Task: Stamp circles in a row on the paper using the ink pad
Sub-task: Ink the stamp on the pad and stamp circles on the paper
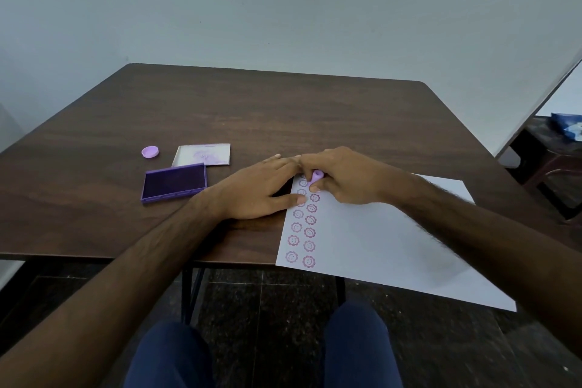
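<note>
**A Dark Wood Table Against a Pale Wall**

A plain, pale grey-blue wall (283, 3) fills the upper half of the view, evenly and softly lit. Against it stands a dark brown wood-grain table (252, 110) with rounded far corners and thin black metal legs (189, 290). Below lies a floor (283, 299) of dark, speckled polished tiles. At the right edge a white panel (548, 98) leans diagonally (door or board, hard to tell), with dark furniture (548, 173) beyond carrying something blue (567, 124).
</note>
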Demonstrator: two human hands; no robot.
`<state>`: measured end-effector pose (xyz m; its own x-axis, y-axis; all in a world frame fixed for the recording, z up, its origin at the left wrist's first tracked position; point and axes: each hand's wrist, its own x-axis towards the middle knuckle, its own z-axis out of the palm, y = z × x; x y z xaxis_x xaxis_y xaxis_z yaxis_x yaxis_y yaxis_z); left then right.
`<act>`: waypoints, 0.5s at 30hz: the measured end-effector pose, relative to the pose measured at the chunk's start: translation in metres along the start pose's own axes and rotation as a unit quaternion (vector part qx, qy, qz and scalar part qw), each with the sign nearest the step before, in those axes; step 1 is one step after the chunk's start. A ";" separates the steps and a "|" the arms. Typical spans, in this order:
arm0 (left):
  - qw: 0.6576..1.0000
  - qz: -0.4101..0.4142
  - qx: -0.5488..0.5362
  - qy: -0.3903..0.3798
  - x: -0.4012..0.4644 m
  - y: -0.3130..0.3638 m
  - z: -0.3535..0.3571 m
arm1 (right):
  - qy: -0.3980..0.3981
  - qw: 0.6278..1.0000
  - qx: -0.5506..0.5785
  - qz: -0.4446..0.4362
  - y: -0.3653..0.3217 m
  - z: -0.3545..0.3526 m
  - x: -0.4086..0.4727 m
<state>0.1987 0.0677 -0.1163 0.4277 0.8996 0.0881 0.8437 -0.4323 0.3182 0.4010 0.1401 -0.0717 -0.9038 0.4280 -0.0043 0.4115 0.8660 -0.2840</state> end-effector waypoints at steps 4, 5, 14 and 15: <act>1.000 0.001 -0.003 -0.004 0.000 0.000 0.000 | -0.003 1.000 -0.001 -0.007 0.001 0.000 0.001; 1.000 0.001 -0.005 -0.005 0.000 0.000 0.000 | -0.003 1.000 0.000 -0.011 0.001 -0.001 0.001; 1.000 0.004 -0.011 -0.004 -0.001 0.001 -0.001 | 0.002 1.000 0.007 -0.020 0.006 0.003 0.002; 1.000 0.004 -0.010 -0.005 -0.001 0.001 0.000 | -0.001 1.000 0.008 -0.021 0.007 0.003 0.002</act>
<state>0.1991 0.0668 -0.1158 0.4375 0.8956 0.0807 0.8339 -0.4377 0.3362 0.4016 0.1460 -0.0760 -0.9208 0.3899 0.0059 0.3704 0.8792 -0.2996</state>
